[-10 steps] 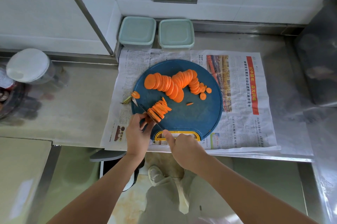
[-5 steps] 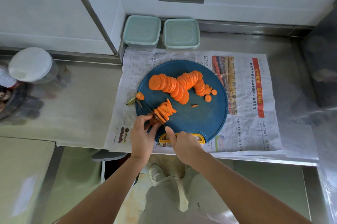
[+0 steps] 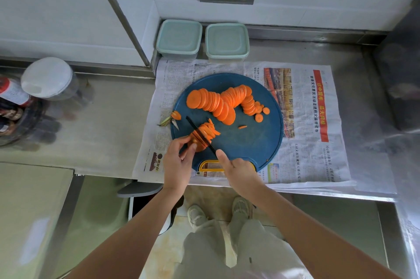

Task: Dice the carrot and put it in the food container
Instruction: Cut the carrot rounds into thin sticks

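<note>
A round blue cutting board [image 3: 252, 142] lies on newspaper. A fanned row of carrot slices [image 3: 222, 102] covers its far half. Near its left front, my left hand [image 3: 178, 160] pinches a small stack of carrot slices [image 3: 200, 142]. My right hand [image 3: 238, 172] grips a black knife [image 3: 201, 135], whose blade crosses that stack. Thin carrot strips [image 3: 211, 131] lie just beyond the blade. Two lidded pale-green food containers [image 3: 179, 38] [image 3: 227, 42] stand against the back wall.
A carrot top with its green stub [image 3: 172, 117] lies at the board's left edge. The newspaper [image 3: 313, 133] covers the steel counter. A white-lidded jar [image 3: 48, 78] and a bottle [image 3: 11, 94] stand at left. A dark bulky object [image 3: 402, 69] stands at right.
The knife blade has lifted and shifted slightly toward my left hand on the stack, and a few more strips lie beyond it. Both hands otherwise stay in place.
</note>
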### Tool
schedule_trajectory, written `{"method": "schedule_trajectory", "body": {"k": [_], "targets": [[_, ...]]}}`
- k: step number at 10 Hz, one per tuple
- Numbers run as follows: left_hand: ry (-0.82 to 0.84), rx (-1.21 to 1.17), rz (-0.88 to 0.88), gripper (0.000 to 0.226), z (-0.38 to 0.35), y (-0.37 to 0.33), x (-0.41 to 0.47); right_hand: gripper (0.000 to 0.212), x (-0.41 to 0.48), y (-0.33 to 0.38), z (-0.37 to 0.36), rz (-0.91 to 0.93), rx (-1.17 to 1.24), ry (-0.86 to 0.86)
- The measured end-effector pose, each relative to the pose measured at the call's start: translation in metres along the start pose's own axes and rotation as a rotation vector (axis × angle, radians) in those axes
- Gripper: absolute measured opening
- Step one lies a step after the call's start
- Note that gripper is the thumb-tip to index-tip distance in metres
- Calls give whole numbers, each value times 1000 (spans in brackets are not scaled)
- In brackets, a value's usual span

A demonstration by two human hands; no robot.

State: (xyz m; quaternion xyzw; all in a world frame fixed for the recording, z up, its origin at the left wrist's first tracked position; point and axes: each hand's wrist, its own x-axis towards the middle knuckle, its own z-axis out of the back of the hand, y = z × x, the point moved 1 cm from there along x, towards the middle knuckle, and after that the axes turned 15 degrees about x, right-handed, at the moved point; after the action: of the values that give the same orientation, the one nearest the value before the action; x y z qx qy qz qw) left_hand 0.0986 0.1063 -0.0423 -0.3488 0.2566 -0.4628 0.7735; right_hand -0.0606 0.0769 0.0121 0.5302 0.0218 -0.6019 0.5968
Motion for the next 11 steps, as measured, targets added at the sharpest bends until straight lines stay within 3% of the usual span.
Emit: {"method": "schedule_trajectory", "body": {"k": [1,2,4,5,6,8,9,11], "targets": [[-21,3,11,15,-1,-1,0,65,-13,-5,-4,44,75,-42],[-39,-9,81,13,-2,-4,0,60,-18,-5,-10,93,-10,-40],[-37,-34,183,14,0,-9,2,45,-16,-12,-16,9,34,-48],[-28,-26,199,10,1,-11,1,67,-16,-17,-18,94,-41,-76],[-10,-16,217,11,3,-12,3,75,-14,-17,-25,119,-178,-92],[11,-7,241,15,4,-18,6,64,-12,-21,-25,89,-285,-60],[13,-7,238,14,4,-19,6,80,-12,-23,-27,100,-212,-104],[36,-19,246,11,5,-15,8,62,-16,-8,-23,34,-202,-43]]}}
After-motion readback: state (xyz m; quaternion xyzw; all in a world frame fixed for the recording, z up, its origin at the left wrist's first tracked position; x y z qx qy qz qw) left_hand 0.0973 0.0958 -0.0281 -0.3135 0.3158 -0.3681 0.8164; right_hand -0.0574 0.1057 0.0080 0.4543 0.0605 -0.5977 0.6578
